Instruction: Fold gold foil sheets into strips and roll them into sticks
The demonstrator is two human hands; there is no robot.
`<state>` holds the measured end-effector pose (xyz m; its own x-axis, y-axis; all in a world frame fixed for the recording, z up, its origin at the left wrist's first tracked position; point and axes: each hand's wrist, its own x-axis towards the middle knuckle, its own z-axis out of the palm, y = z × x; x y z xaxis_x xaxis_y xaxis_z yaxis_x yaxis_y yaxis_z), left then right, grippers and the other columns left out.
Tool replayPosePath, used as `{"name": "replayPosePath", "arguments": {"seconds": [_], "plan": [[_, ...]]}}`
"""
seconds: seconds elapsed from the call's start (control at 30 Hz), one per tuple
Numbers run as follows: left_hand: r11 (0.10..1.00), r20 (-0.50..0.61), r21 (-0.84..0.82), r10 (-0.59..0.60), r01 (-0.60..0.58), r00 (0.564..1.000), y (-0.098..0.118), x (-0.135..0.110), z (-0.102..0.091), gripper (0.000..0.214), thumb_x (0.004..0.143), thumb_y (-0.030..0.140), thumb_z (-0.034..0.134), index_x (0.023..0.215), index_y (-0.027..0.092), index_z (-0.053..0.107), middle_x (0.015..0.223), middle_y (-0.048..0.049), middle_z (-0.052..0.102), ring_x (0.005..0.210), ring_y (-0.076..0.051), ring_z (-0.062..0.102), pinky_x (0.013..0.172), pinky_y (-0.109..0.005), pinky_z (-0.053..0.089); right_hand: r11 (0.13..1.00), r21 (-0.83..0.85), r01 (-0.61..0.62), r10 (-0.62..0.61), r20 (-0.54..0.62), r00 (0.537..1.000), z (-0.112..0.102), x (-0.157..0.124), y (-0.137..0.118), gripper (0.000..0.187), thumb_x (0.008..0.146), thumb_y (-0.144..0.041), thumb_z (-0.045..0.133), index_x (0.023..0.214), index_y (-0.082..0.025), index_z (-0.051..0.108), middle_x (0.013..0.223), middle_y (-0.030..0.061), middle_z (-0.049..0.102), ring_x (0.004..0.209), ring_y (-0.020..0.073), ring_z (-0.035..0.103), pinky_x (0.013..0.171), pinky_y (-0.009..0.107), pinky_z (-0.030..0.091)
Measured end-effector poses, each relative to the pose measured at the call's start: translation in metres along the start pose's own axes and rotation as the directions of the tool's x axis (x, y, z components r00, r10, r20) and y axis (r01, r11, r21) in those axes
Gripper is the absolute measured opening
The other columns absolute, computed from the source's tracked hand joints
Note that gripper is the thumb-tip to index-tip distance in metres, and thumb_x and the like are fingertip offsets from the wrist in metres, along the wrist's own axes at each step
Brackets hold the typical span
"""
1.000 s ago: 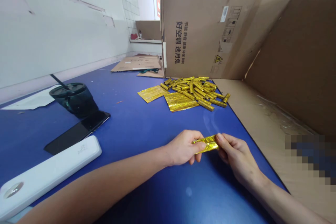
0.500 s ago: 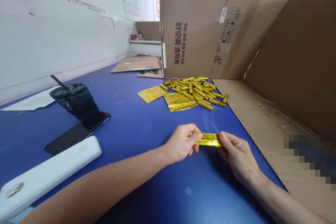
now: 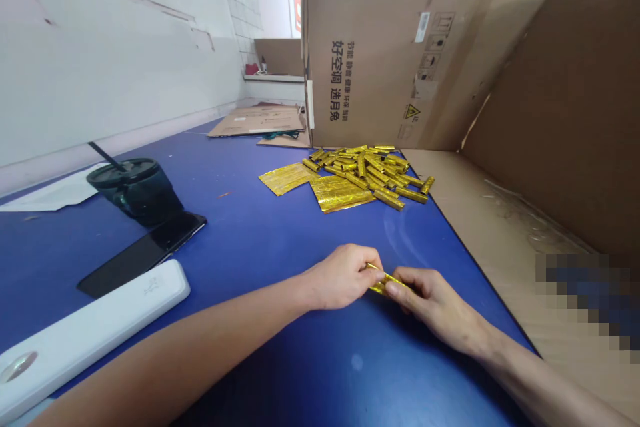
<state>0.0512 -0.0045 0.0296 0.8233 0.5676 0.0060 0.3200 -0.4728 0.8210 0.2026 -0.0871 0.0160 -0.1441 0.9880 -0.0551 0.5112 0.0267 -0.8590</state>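
Between my hands is a folded strip of gold foil paper (image 3: pixel 380 285), tilted, just above the blue table (image 3: pixel 300 360). My left hand (image 3: pixel 347 275) pinches its left end between thumb and fingers. At the other end, my right hand (image 3: pixel 425 293) grips it with the thumb on top; the fingers partly hide the strip. Farther back lie flat stacks of gold foil paper (image 3: pixel 343 194) and another flat gold sheet (image 3: pixel 285 179). Beside them is a loose pile of several rolled or folded gold foil pieces (image 3: pixel 375 170).
At the left stand a dark cup with a straw (image 3: pixel 140 190), a black phone (image 3: pixel 145 253) and a long white case (image 3: pixel 95 340). A large cardboard box (image 3: pixel 380 67) rises behind the pile. Flat cardboard (image 3: pixel 257 120) lies at the back, and more cardboard (image 3: pixel 500 213) borders the table's right edge.
My right hand has moved left and slightly down, closer to my left hand. The gold strip has turned from level to slanting, and less of it shows.
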Motion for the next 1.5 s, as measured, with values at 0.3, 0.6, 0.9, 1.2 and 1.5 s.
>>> {"name": "replayPosePath", "arguments": {"seconds": [0.3,0.6,0.9,1.2,1.5], "plan": [[0.996,0.005,0.069,0.047,-0.047,0.999,0.001,0.000,-0.002,0.015,0.075,0.021,0.043,0.068,0.016,0.055,0.057,0.0036,0.049,0.055,-0.009,0.043,0.051,-0.017,0.030,0.984,0.174,-0.032,0.012,0.112,0.994,-0.002,0.000,-0.001,0.039,0.080,-0.052,0.037,0.063,-0.017,0.042,0.055,-0.0048,0.038,0.047,0.0077,0.031,0.043,0.021,0.024],[0.999,-0.009,-0.004,0.046,-0.046,0.999,0.000,0.000,-0.001,0.016,0.075,0.018,0.040,0.067,0.016,0.053,0.048,0.0058,0.045,0.046,-0.007,0.039,0.048,-0.018,0.028,0.995,0.087,-0.041,0.040,0.014,0.999,-0.001,0.001,0.001,0.038,0.080,-0.049,0.039,0.057,-0.019,0.034,0.050,-0.0075,0.026,0.045,0.0070,0.021,0.039,0.021,0.019],[0.997,-0.031,-0.080,0.004,-0.006,1.000,-0.012,0.008,-0.008,0.015,0.076,0.025,0.041,0.066,0.016,0.047,0.048,0.0061,0.041,0.044,-0.006,0.035,0.042,-0.017,0.025,0.999,-0.017,-0.048,0.045,-0.148,0.988,-0.002,0.004,0.007,0.039,0.082,-0.047,0.036,0.055,-0.019,0.033,0.052,-0.0064,0.025,0.047,0.0075,0.020,0.041,0.022,0.018],[0.983,-0.024,-0.185,0.005,-0.009,1.000,-0.018,0.012,-0.014,0.016,0.077,0.027,0.043,0.067,0.015,0.046,0.045,0.0068,0.039,0.041,-0.006,0.032,0.041,-0.017,0.024,0.994,0.107,-0.037,0.047,-0.090,0.995,-0.002,0.006,0.009,0.040,0.081,-0.049,0.035,0.056,-0.019,0.035,0.050,-0.0069,0.026,0.045,0.0072,0.019,0.040,0.022,0.016],[0.944,-0.122,-0.331,-0.059,0.016,0.991,-0.021,0.014,-0.012,0.019,0.079,0.030,0.044,0.067,0.015,0.045,0.042,0.0075,0.039,0.036,-0.003,0.028,0.037,-0.014,0.020,0.984,0.178,-0.019,0.051,-0.173,0.984,-0.002,0.006,0.011,0.038,0.079,-0.048,0.041,0.057,-0.017,0.043,0.046,-0.0070,0.033,0.041,0.0064,0.024,0.038,0.021,0.018]]}}
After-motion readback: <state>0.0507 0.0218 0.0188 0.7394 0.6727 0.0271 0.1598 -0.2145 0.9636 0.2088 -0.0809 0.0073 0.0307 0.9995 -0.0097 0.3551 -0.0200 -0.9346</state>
